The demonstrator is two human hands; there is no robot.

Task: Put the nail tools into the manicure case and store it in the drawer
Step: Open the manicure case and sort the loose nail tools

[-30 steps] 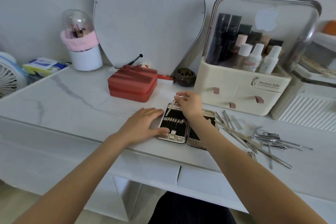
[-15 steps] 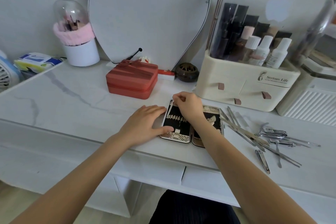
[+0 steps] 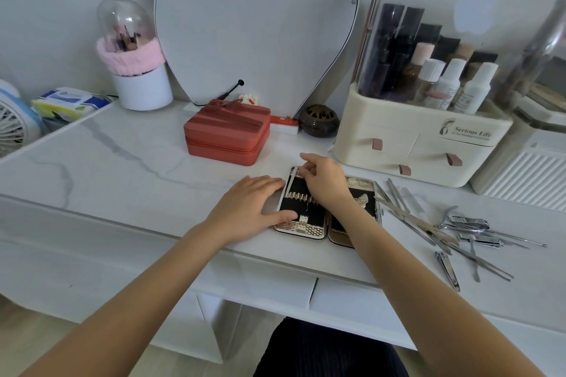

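Left hand (image 3: 251, 211) is lying flat on the desk (image 3: 128, 180), fingers spread, thumb and fingertips pressing the left edge of the open case (image 3: 301, 211), gripping nothing. Right hand (image 3: 324, 180) is reaching across the case, fingers pinched together at the top of the left half. What is in the pinch is too small to make out; likely a thin tool being seated, but cannot tell.

Change over the last second: very little. Left hand is staying planted on the case edge, right hand is staying at the same top corner, working fingers only slightly. Camera is tilting a bit, so the whole scene is shifting in the frame, not the objects. The tool pile looks untouched.

Case is sitting open and flat near the front edge of the desk, both black-lined halves showing. The elastic loops on the left half are looking mostly empty, with one small piece visible on the right half.

Loose tools (image 3: 453, 229) are lying in a heap to the right of the case, the nearest ones just beside its right edge; a clipper (image 3: 447, 271) is lying apart, nearer the desk edge.

Judging progress: early. Most tools are still out, the case is still to be closed, and the drawer (image 3: 352, 303) below the desk is looking shut.
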